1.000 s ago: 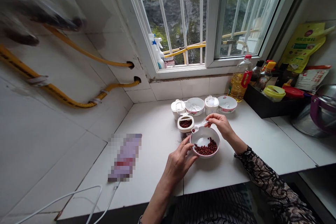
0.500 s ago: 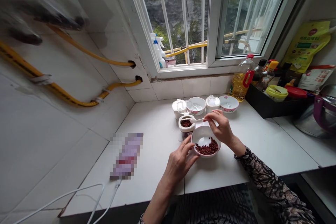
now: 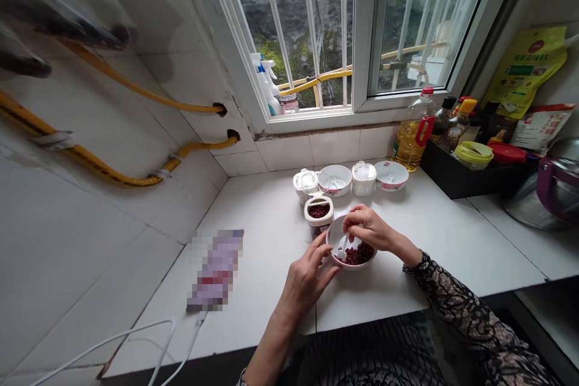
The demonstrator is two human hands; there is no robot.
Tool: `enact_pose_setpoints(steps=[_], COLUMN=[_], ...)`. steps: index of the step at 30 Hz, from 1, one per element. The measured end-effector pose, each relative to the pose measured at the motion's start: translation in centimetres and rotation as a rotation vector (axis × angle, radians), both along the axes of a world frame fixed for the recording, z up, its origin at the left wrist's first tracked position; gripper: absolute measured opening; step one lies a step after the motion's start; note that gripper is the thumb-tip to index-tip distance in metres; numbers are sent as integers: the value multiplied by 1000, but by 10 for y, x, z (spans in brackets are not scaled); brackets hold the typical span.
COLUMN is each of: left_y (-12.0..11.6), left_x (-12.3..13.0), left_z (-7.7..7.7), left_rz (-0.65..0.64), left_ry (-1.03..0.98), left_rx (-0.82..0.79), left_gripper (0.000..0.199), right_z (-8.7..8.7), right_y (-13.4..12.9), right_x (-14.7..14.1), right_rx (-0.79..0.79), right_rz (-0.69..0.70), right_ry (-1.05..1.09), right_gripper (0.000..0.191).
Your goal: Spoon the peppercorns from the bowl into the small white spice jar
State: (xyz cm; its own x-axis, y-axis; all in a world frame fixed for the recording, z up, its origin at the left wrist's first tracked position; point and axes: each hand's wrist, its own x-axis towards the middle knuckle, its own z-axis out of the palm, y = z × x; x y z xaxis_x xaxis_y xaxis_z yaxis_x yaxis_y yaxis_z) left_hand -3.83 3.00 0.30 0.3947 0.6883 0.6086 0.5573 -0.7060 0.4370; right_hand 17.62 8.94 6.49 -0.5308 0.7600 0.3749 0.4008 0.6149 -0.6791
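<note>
My left hand [image 3: 308,271] grips the near left rim of a white bowl [image 3: 335,231] with a pink edge. Dark red peppercorns [image 3: 360,254] lie in the bottom of the bowl. Between the fingers of my right hand [image 3: 368,228] is a small white spoon [image 3: 344,247], its tip down in the bowl by the peppercorns. Just behind the bowl stands an open seasoning jar [image 3: 318,212], filled with the same dark red grains. The bowl hides part of that jar's lower side.
Behind are two white lidded jars [image 3: 363,178], a white bowl [image 3: 335,181] with a spoon and a flowered bowl [image 3: 391,176]. An oil bottle [image 3: 411,139] and a black box [image 3: 468,178] of condiments stand at right. A pixelated purple object [image 3: 216,271] with a cable lies left.
My right hand has brought the spoon from over the open jar down into the bowl. My left hand still holds the rim. The view has shifted slightly.
</note>
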Motion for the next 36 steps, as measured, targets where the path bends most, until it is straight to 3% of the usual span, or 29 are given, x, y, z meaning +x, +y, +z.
enact_pose_setpoints(steps=[6, 9, 25, 30, 33, 36], left_y=[0, 0, 1, 2, 2, 2], left_x=[1, 1, 1, 1, 1, 1], left_z=[0, 0, -2, -3, -3, -3], left_rz=[1, -4, -1, -3, -3, -3], left_ry=[-5, -10, 4, -5, -1, 5], left_rx=[15, 11, -24, 21, 20, 26], left_gripper=[21, 20, 19, 21, 22, 23], right_z=[-1, -1, -1, -1, 0, 0], right_y=[6, 11, 18, 18, 15, 11], right_x=[4, 7, 12, 4, -6, -12], right_rx=[-434, -542, -592, -368, -53, 309], right_rz=[-149, -172, -245, -311, -351, -303], right_ry=[300, 422, 555, 608, 490, 216], right_gripper=[13, 11, 12, 12, 14, 17])
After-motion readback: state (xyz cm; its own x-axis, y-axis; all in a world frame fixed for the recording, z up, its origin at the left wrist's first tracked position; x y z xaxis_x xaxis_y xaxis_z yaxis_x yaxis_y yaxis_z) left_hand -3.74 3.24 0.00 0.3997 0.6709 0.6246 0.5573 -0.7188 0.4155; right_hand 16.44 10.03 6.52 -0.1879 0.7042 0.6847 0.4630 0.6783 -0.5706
